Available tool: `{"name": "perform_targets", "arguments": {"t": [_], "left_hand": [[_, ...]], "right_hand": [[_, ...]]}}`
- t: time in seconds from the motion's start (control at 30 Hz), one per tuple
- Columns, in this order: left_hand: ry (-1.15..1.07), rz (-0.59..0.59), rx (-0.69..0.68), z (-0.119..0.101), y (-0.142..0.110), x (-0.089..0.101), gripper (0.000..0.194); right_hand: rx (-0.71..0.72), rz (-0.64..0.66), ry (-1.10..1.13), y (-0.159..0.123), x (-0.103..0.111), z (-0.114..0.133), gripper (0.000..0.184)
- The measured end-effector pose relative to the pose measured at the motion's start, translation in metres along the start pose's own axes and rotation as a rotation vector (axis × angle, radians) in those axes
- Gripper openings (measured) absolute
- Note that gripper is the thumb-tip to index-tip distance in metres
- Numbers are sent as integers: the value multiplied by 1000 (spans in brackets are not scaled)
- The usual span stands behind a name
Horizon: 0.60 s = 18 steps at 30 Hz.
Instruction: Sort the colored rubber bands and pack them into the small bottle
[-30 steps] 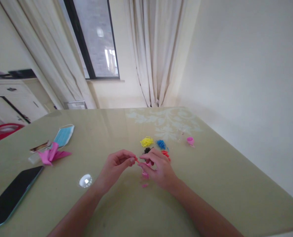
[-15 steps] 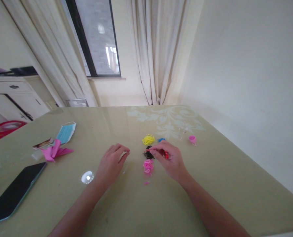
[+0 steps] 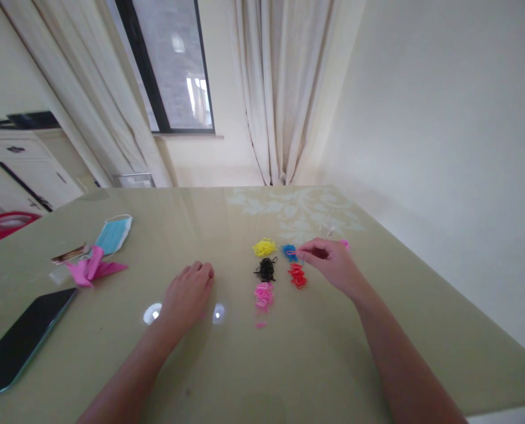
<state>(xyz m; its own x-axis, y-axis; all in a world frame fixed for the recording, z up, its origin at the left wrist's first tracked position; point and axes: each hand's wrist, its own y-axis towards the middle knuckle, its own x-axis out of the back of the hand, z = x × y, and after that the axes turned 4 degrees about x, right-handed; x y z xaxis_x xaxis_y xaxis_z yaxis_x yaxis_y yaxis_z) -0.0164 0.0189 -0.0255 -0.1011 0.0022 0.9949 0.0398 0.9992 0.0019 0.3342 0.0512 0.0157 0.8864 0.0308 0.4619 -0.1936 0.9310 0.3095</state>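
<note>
Between the pinched thumb and finger of my right hand (image 3: 326,262) is a thin reddish rubber band (image 3: 291,252), its loop reaching over the pile of blue rubber bands (image 3: 288,249). Just below my right fingers lies a pile of red rubber bands (image 3: 297,275). To the left, yellow rubber bands (image 3: 264,247), black rubber bands (image 3: 266,270) and pink rubber bands (image 3: 264,296) form a column of small piles. My left hand (image 3: 189,294) rests on the table left of the piles, its fingers curled in and nothing seen in them.
On the left of the glossy table (image 3: 244,377) lie a phone (image 3: 26,338), a pink folded-paper shape (image 3: 93,268) and a blue face mask (image 3: 114,234). A small pink object (image 3: 344,243) shows partly behind my right hand. A wall (image 3: 443,147) borders the right side.
My right hand has moved right and slightly away, from over the black pile to the blue one, still pinching the band. My left hand has drawn left and its fingers have curled in.
</note>
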Motion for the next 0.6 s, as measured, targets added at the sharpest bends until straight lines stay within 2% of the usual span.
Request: {"name": "perform_targets", "arguments": {"t": [0.13, 0.27, 0.6], "left_hand": [[-11, -24, 11, -3, -1, 3, 24], [-41, -48, 23, -3, 0, 4, 23], [-203, -126, 0, -3, 2, 5, 18]], "right_hand": [[-70, 115, -200, 2, 8, -12, 21], [-63, 167, -267, 2, 8, -19, 17], [-44, 141, -263, 4, 8, -35, 21]]}}
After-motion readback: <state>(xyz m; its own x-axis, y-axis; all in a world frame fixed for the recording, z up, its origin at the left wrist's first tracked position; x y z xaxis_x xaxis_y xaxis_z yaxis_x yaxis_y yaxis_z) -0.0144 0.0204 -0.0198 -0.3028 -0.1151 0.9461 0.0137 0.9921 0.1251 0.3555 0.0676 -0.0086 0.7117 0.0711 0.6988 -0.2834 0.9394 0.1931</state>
